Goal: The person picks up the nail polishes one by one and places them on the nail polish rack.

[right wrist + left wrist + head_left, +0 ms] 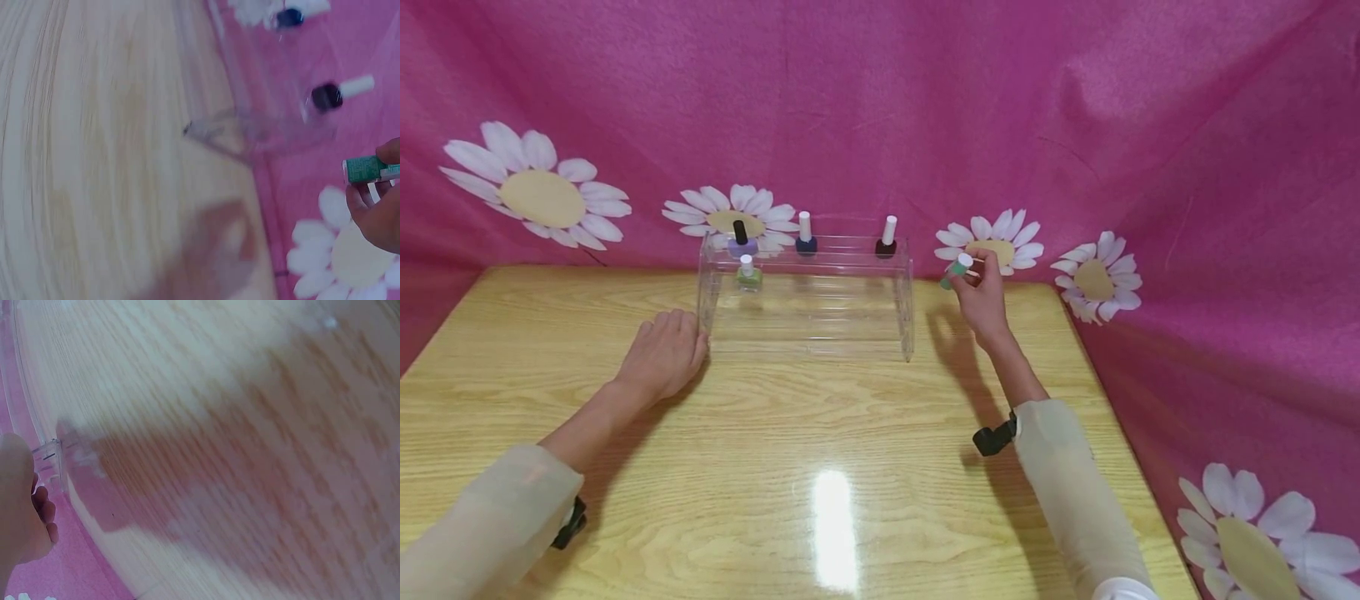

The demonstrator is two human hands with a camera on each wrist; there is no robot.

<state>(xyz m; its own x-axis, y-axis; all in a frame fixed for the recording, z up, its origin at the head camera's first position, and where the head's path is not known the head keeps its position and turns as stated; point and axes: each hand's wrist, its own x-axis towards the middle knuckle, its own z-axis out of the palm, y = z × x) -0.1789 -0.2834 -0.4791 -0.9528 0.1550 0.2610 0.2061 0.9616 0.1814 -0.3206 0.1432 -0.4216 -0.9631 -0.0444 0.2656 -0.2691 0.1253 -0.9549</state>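
My right hand (983, 302) pinches a green nail polish bottle (364, 169) with a white cap, tilted above the table, right of a clear acrylic rack (808, 347). My left hand (662, 352) is at the rack's left end, its curled fingers and thumb at the side panel; the fingertips partly show in the left wrist view. On the rack's top tier stand a lilac bottle (742, 247) with a black cap, a dark blue bottle (807, 245) and a near-black bottle (886, 248), both white-capped. A light green bottle (748, 279) stands one tier lower at the left.
The rack stands toward the back of a wood-grain table (760, 467). A pink cloth (880, 108) with printed daisies hangs behind the table and along its right side. Dark wrist cameras (995, 437) are strapped on beneath the pale sleeves (1067, 475).
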